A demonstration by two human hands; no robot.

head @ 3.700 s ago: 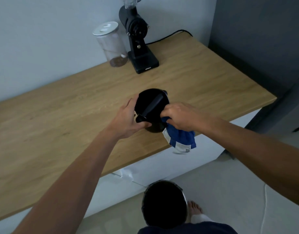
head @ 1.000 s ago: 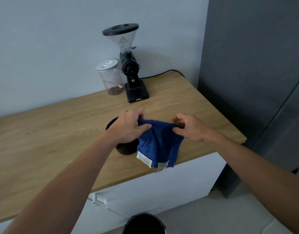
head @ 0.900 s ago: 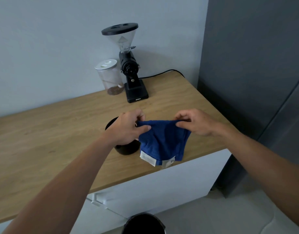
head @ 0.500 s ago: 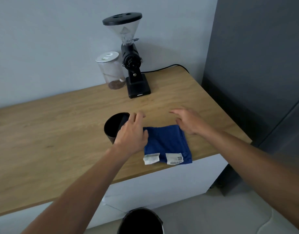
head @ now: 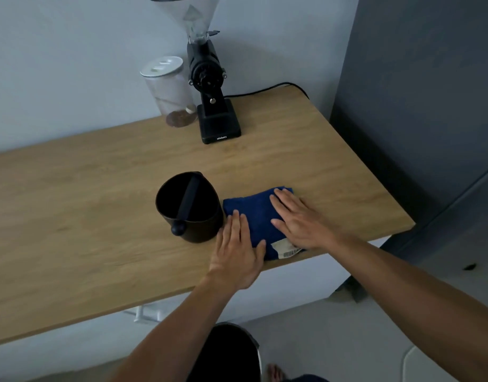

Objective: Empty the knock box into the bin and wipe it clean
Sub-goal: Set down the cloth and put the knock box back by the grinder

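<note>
Black round knock box with crossbar: upright on the wooden desk, centre. Folded blue cloth: touching it at 3 o'clock. Left hand and right hand: flat, fingers spread, pressing the cloth, gripping nothing. Black bin: floor, 6 o'clock.

The light is soft, dim and bluish, with no glare. The grinder throws a faint shadow to the right on the wall. The left hand is slightly blurred. The table edges curve from wide-angle distortion.
</note>
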